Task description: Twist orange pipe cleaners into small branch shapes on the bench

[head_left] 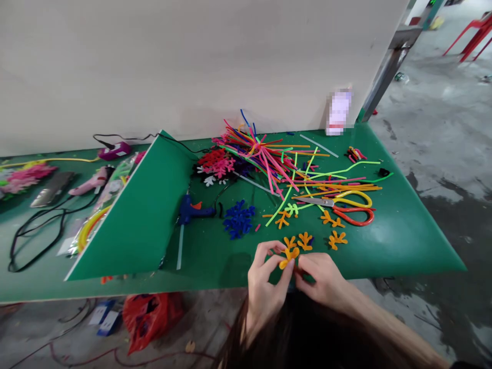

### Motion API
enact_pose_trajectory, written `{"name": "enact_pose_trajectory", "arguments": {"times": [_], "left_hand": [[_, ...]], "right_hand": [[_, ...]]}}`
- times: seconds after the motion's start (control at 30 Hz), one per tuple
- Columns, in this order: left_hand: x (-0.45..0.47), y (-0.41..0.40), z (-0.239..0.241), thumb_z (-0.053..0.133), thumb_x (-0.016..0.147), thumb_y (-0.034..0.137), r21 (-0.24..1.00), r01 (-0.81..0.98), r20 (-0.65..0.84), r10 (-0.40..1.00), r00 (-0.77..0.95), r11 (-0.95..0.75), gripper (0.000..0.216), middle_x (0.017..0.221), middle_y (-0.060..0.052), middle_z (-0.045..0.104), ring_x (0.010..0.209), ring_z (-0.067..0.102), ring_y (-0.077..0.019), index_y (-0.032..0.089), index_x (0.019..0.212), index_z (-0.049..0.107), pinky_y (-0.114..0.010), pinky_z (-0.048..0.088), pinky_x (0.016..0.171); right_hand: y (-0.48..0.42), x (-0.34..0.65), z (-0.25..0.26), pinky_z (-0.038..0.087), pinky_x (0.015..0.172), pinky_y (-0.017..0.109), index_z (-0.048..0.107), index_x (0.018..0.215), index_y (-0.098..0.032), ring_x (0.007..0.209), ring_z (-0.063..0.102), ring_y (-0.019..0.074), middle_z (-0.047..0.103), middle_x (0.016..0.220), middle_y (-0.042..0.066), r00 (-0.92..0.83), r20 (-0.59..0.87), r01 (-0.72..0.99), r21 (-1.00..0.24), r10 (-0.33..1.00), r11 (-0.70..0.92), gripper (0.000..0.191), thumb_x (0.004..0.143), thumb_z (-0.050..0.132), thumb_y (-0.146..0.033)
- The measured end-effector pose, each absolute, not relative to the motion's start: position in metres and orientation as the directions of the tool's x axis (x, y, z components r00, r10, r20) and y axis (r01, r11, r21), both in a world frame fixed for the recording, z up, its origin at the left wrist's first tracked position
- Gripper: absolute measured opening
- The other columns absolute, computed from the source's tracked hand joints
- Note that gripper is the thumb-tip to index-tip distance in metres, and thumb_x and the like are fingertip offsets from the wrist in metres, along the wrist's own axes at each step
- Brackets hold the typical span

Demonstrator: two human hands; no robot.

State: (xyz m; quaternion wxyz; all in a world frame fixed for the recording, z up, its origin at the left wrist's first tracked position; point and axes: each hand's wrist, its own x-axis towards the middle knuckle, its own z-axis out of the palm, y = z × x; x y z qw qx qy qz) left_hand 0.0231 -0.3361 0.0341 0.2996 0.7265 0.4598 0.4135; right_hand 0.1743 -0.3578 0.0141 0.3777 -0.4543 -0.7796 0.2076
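Note:
Near the front edge of the green table, my left hand (pixel 267 274) pinches an orange pipe-cleaner piece (pixel 289 257) bent into rounded loops. My right hand (pixel 321 274) is closed at the lower right side of that same piece, its fingertips partly hidden. Just beyond my hands lie several finished-looking orange branched shapes (pixel 305 241), with another orange shape (pixel 337 239) to the right. A pair of scissors (pixel 332 202) with yellow and red handles rests farther up, blades pointing left. A heap of blue pipe-cleaner shapes (pixel 239 219) sits to the left.
Loose coloured pipe cleaners (pixel 265 154) are piled at the back of the table (pixel 400 230). A blue glue gun (pixel 192 210) stands left, beside a green board (pixel 130 220). Pink and red shapes (pixel 217 161) lie behind it. A blurred upright phone-like object (pixel 338 113) leans on the wall.

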Motion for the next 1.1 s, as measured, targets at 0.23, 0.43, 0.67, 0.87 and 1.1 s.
{"name": "enact_pose_trajectory", "arguments": {"times": [0.23,0.43,0.67,0.87,1.1], "left_hand": [[0.038,-0.341,0.027,0.059,0.080,0.012,0.839,0.435,0.361,0.933,0.004,-0.326,0.017,0.091,-0.006,0.057,0.087,0.057,-0.0165,0.016,0.064,0.053,-0.027,0.046,0.078],[0.032,-0.337,0.015,0.056,0.087,0.032,0.990,0.101,-0.098,0.993,-0.060,0.104,0.018,0.079,-0.004,0.063,0.078,0.061,-0.0158,0.015,0.082,0.061,-0.024,0.049,0.073],[0.033,-0.344,0.014,0.058,0.084,0.026,0.935,0.335,0.091,0.993,0.075,-0.111,0.014,0.083,-0.005,0.068,0.080,0.063,-0.0161,0.016,0.083,0.068,-0.023,0.048,0.077],[0.019,-0.337,0.017,0.050,0.088,0.028,0.874,0.478,-0.005,0.981,0.192,-0.089,0.028,0.062,-0.001,0.059,0.057,0.053,-0.0119,0.015,0.066,0.060,-0.020,0.043,0.057],[0.010,-0.335,0.024,0.051,0.088,0.033,0.956,0.286,-0.176,0.917,0.359,0.072,0.030,0.068,-0.004,0.065,0.066,0.058,-0.0155,0.013,0.070,0.063,-0.022,0.046,0.062]], "right_hand": [[-0.355,0.164,0.017,0.026,0.052,0.030,0.048,0.063,-0.018,0.051,0.041,0.0144,0.046,0.053,0.000,-0.335,0.661,0.812,-0.159,0.672,0.561,0.030,0.090,0.042,-0.008],[-0.357,0.164,0.012,0.042,0.057,0.027,0.053,0.091,-0.016,0.064,0.056,0.0151,0.061,0.074,0.004,-0.193,0.471,0.681,-0.567,0.861,0.463,0.010,0.093,0.043,-0.015],[-0.365,0.168,0.009,0.046,0.057,0.024,0.051,0.095,-0.017,0.064,0.058,0.0134,0.063,0.081,0.003,-0.179,0.303,0.509,-0.786,0.936,0.351,0.010,0.088,0.047,-0.013],[-0.358,0.183,0.020,0.042,0.066,0.032,0.059,0.089,-0.015,0.072,0.052,0.0175,0.061,0.077,0.005,-0.425,0.393,0.712,-0.412,0.816,0.569,0.015,0.091,0.044,-0.013],[-0.353,0.197,0.032,0.042,0.073,0.035,0.062,0.101,-0.011,0.083,0.053,0.0204,0.065,0.094,0.012,-0.524,0.489,0.723,-0.177,0.697,0.667,0.024,0.093,0.040,-0.010]]}}
